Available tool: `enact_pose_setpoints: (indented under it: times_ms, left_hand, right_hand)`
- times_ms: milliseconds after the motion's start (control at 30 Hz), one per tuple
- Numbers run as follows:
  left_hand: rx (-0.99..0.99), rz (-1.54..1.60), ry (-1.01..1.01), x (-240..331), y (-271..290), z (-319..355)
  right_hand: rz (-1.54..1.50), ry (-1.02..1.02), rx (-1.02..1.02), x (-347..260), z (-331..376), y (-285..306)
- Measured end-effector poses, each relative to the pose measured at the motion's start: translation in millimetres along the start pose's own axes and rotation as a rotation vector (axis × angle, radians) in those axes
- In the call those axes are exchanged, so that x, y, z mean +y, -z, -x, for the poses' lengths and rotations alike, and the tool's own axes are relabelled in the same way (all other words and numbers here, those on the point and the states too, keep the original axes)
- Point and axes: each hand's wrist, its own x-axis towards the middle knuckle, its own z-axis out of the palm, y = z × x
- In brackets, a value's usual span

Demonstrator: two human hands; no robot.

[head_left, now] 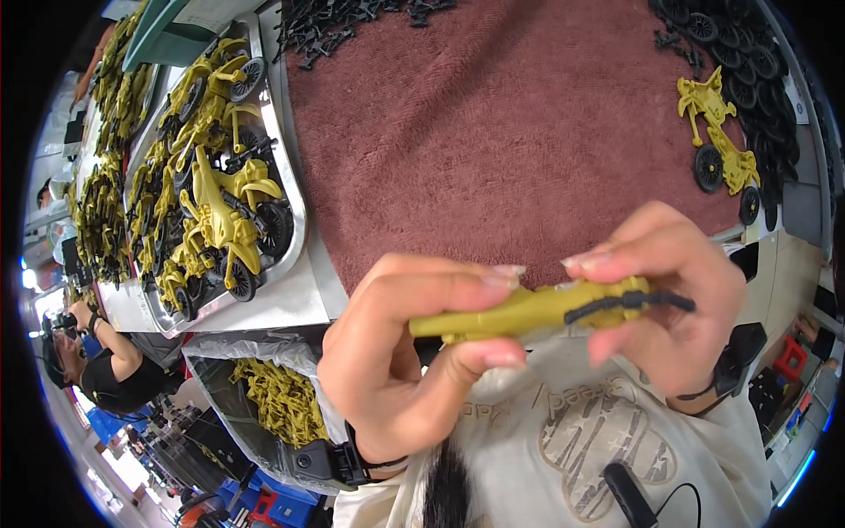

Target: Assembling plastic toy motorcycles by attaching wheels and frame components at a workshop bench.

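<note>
Yellow toy motorcycle body (519, 315), held up lengthwise just off the near edge of the maroon towel (510, 158), on the wearer's side; side-on, the far face not seen, much of both ends covered by fingers. Left hand (378, 348) clamped on its left end, fingers above, thumb beneath. Right hand (682, 282) at the other end, fingertips on top, thumb below and blurred; whether that thumb presses on the body, cannot tell. Black handlebar piece (627, 304) lies across the right end, its outer tip running in front of the right palm; how it is fixed there, not clear. Left of the towel: metal tray (297, 207) heaped with yellow-and-black toy motorcycles (220, 207), overlapping too closely to count. Teal bin (172, 40) beyond that tray, cut by the upper border. At the towel's far left corner, tangled small black parts (321, 35), shapes indistinct. On its right edge, a yellow frame with black wheels (723, 132); beside it, a pile of loose black wheels (744, 57), partly out of view. Nearer than the towel, to the left: lined bin (207, 361) of yellow pieces (280, 400), partly hidden by the left forearm.
</note>
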Motion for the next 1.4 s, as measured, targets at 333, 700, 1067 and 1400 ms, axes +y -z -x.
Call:
enact_pose_setpoints:
  times_ms: [333,700,1067,1400]
  left_hand:
    - [0.076,0.220,0.304,8,-13,3]
    - [0.057,-0.156,-0.017,-4,-19,1]
    - [-0.079,-0.137,0.007,1,-8,-3]
    - [0.245,0.162,0.336,45,60,-19]
  right_hand:
    - [-0.745,-0.493,0.127,8,-6,-7]
    - [-0.585,-0.257,0.045,19,-4,-20]
    - [-0.453,-0.161,0.014,15,-6,-18]
    - [-0.474,-0.230,0.065,-10,-12,-40]
